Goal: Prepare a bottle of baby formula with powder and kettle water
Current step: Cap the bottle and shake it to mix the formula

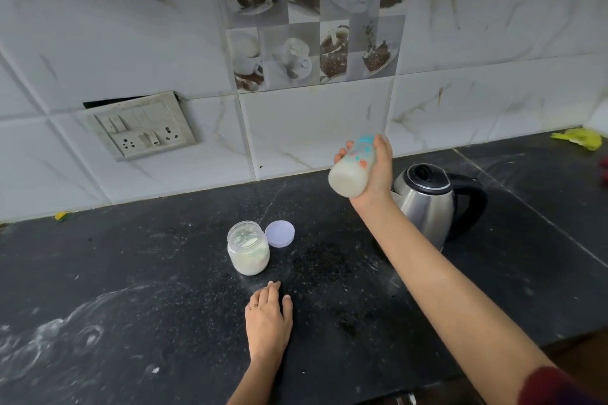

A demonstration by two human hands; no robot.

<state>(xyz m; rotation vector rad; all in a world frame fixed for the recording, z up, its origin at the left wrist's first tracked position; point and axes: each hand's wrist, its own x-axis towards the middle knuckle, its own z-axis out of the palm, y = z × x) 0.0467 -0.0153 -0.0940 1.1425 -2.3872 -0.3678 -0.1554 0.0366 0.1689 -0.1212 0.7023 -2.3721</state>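
Observation:
My right hand [378,171] grips a baby bottle [352,174] full of milky white liquid, raised above the counter and tilted with its base toward me; the bottle looks blurred. My left hand [268,319] rests flat on the black counter [131,306] with fingers straight, holding nothing. Just beyond it stands an open clear jar of white powder [248,251]. Its lilac lid [279,233] lies beside it on the right. A steel electric kettle [431,204] with a black handle and closed lid stands behind my right forearm.
A tiled wall with a switch and socket panel [144,126] rises behind the counter. A yellow-green cloth [580,138] lies at the far right corner. White powder smears mark the counter's left part. The counter's front edge runs at lower right.

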